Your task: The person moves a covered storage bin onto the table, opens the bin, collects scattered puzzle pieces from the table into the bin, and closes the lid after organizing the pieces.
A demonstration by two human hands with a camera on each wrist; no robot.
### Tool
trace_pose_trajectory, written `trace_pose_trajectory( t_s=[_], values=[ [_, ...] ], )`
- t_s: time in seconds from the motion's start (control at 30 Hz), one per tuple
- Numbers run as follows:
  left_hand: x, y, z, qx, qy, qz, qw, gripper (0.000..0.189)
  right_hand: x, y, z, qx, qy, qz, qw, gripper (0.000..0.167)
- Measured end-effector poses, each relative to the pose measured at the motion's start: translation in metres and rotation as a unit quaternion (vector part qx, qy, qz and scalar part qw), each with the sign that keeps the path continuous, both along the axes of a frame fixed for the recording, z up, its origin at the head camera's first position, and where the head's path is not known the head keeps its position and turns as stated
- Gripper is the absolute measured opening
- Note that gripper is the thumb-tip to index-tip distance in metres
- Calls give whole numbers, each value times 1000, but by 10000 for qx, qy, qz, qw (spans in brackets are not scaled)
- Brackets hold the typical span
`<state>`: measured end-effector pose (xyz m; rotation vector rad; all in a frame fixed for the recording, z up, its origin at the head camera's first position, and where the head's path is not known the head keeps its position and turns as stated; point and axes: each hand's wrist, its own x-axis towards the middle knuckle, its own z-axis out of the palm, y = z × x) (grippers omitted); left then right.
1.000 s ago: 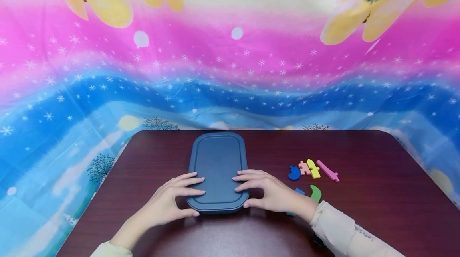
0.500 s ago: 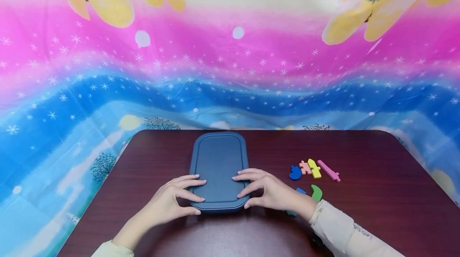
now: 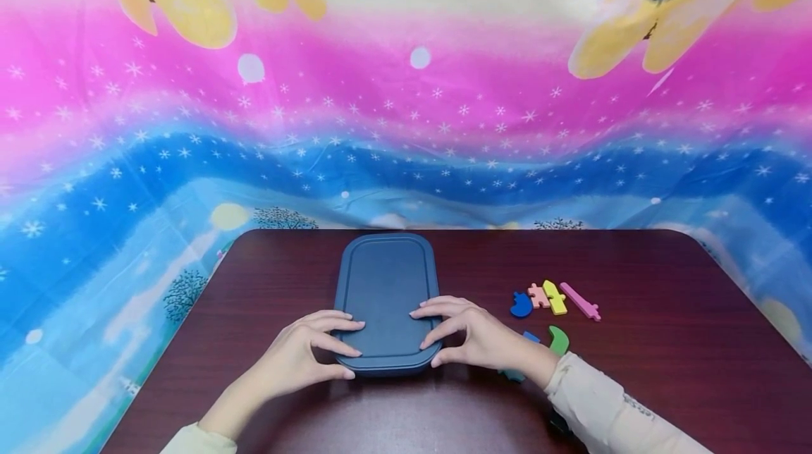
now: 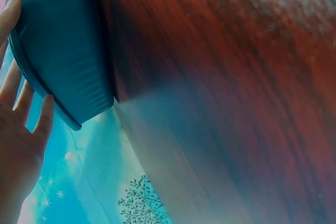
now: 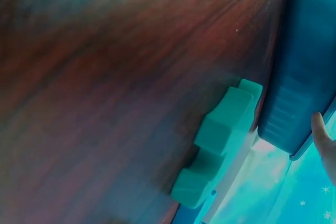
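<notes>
A dark blue-grey lidded box with rounded corners lies lengthwise on the table. My left hand holds its near left corner, fingers over the lid and thumb against the near edge. At the near right corner, my right hand holds it likewise, with bent fingers on the lid and the thumb at the rim. Ribbed side walls of the box show beneath the lid in the left wrist view, where the left thumb touches the rim. A single finger of the right hand reaches the rim in the right wrist view.
Right of the box lie colourful puzzle pieces: blue, orange, yellow, pink and green. A teal piece and another blue one are partly hidden by the right forearm. A printed cloth hangs behind the dark wooden table.
Both hands stay at the near corners of the box, with only slight finger shifts on the lid. The box and the pieces lie as before; the head view has shifted a little.
</notes>
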<state>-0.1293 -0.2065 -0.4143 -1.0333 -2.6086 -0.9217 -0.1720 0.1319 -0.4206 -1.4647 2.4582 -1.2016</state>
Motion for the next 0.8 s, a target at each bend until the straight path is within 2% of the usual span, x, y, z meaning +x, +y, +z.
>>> trace_pose_trajectory(
  t_s=[0.4, 0.67, 0.73, 0.8],
  values=[
    [-1, -1, 3, 32, -139, 9, 9999, 26, -1, 0, 6, -9, -229, -28, 9997, 20],
    [0, -1, 2, 229, -190, -100, 9995, 39, -2, 0, 6, -184, -422, 73, 9989, 20],
    [0, -2, 1, 267, -236, -29, 9994, 40, -1, 0, 5, -204, -437, 97, 9988, 20],
    [0, -2, 2, 303, -308, 171, 9989, 38, -1, 0, 5, -226, -440, 110, 9987, 20]
  ],
)
